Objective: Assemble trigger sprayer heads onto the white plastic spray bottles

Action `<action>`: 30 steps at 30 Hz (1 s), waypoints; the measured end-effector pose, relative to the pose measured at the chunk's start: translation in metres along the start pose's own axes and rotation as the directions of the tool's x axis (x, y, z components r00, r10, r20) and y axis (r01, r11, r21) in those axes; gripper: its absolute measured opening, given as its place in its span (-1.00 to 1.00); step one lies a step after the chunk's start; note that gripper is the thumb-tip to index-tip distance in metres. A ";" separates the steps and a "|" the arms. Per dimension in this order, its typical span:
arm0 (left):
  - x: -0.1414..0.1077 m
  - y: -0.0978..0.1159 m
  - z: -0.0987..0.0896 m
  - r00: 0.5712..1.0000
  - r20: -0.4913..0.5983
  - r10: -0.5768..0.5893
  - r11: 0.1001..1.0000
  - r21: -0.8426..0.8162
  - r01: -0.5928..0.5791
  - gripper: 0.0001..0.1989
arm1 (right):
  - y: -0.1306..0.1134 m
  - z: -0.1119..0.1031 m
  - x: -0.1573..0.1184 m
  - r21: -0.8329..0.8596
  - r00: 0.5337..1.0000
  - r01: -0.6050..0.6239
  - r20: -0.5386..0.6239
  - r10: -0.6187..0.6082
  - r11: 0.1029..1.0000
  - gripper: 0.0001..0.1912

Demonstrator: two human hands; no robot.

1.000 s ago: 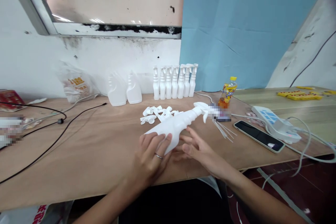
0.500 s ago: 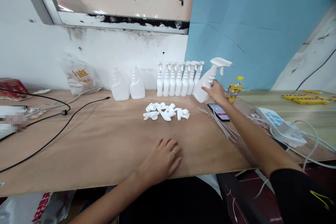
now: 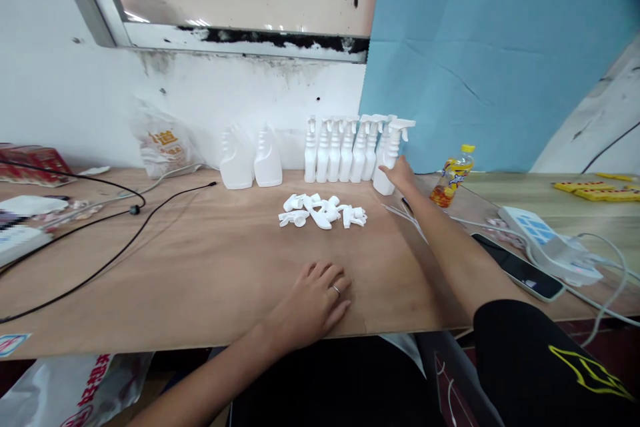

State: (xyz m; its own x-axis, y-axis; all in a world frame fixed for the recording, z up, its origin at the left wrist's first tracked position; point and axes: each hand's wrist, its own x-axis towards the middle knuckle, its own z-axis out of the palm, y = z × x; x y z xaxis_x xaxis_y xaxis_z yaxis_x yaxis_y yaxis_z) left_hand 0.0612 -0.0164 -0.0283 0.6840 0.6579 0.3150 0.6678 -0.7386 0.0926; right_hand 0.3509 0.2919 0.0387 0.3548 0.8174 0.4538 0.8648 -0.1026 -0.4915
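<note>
At the right end of a row of white spray bottles (image 3: pixel 346 159), my right hand (image 3: pixel 400 175) grips another white spray bottle (image 3: pixel 384 180) low on its body. That bottle stands upright on the table, its trigger head pointing right. My left hand (image 3: pixel 320 297), with a ring on one finger, rests palm down on the wood near the front edge, fingers stretched out. Beyond it lies a loose pile of white trigger sprayer heads (image 3: pixel 323 211). Left of the row, white bottles without heads (image 3: pixel 269 163) stand against the wall.
A drink bottle with a yellow cap (image 3: pixel 453 177) stands right of my right hand. White tubes (image 3: pixel 400 212) lie under that forearm. Farther right are a phone (image 3: pixel 520 267) and a power strip (image 3: pixel 550 240). A black cable (image 3: pixel 145 220) and a plastic bag (image 3: pixel 163 143) are at left.
My right hand has brought the tilted spray bottle left and down; it now stands upright at the row's end. My left hand stays in place on the table. The view has shifted slightly.
</note>
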 end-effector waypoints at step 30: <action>-0.001 0.001 0.006 0.956 -0.093 -0.278 0.960 -0.060 0.273 -0.25 | -0.023 -0.046 -0.164 0.545 0.560 0.555 0.314 -0.767 0.628 -0.84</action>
State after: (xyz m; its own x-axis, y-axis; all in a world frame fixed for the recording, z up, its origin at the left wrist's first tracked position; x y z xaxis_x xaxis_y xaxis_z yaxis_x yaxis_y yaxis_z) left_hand 0.0629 -0.0173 -0.0345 0.4414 0.8205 0.3633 0.8101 -0.5385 0.2320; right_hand 0.2893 0.1338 0.0092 -0.5757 0.7144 0.3978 0.5465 0.6980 -0.4626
